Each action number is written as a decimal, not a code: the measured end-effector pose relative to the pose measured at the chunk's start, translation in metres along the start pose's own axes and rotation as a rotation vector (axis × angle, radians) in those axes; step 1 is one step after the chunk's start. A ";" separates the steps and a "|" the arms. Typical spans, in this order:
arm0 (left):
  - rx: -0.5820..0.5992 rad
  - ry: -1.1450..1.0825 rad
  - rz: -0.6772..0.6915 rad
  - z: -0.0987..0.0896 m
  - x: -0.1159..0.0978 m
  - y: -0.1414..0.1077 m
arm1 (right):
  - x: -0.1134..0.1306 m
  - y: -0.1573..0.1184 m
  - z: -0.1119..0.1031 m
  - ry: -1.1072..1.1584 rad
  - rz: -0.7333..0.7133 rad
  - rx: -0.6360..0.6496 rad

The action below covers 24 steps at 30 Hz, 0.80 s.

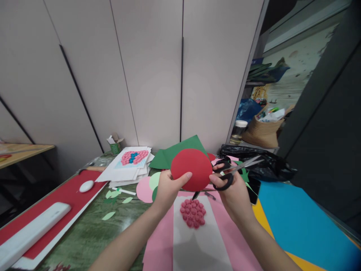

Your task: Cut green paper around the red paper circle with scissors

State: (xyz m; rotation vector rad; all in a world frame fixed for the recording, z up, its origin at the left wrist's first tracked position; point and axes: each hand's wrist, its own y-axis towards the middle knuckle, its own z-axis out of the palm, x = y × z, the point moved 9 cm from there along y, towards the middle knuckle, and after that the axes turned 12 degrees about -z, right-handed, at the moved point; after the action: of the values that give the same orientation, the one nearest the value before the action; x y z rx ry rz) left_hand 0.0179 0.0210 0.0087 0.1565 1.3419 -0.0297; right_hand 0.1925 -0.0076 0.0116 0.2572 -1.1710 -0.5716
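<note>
A round red paper disc (192, 162) is held up above the table by my left hand (169, 188), thumb on its face and fingers behind. My right hand (232, 190) has a pair of scissors (227, 180) with black handles, its fingers through the loops. The scissors' silver blades point away to the right, apart from the disc. My right thumb is close to the disc's right edge. Below lies a white paper strip (197, 244) on pink paper (159, 241). A cluster of dark pink rosettes (193, 213) sits on the strip.
Green paper (180, 150) lies behind the disc, with pink and pale green circles left of it. Leaf cut-outs (108, 216) are scattered nearby. A white long device (34, 229) and a mouse (86, 186) lie on red paper at left. Blue paper (301, 218), a phone (254, 191) and a black bag (270, 165) are at right.
</note>
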 end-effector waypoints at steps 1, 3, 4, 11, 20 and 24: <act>0.006 -0.007 -0.001 0.001 0.000 0.000 | 0.000 0.000 0.000 0.000 -0.001 0.000; 0.012 -0.022 -0.004 0.001 0.000 0.000 | 0.001 0.000 0.001 0.000 -0.001 0.004; 0.011 -0.028 -0.005 0.001 0.001 0.000 | 0.000 0.000 0.001 0.000 -0.002 0.006; -0.017 0.000 -0.023 -0.003 0.004 0.001 | -0.003 0.001 -0.002 -0.020 0.009 -0.009; 0.005 -0.009 -0.005 0.000 0.001 0.000 | 0.000 0.000 -0.001 -0.037 -0.006 -0.014; 0.009 -0.010 -0.012 0.000 0.000 0.000 | 0.001 0.000 -0.003 -0.064 -0.015 -0.021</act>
State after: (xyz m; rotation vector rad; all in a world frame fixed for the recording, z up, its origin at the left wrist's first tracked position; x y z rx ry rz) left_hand 0.0182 0.0207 0.0085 0.1558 1.3329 -0.0463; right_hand 0.1957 -0.0081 0.0113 0.2313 -1.2247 -0.6087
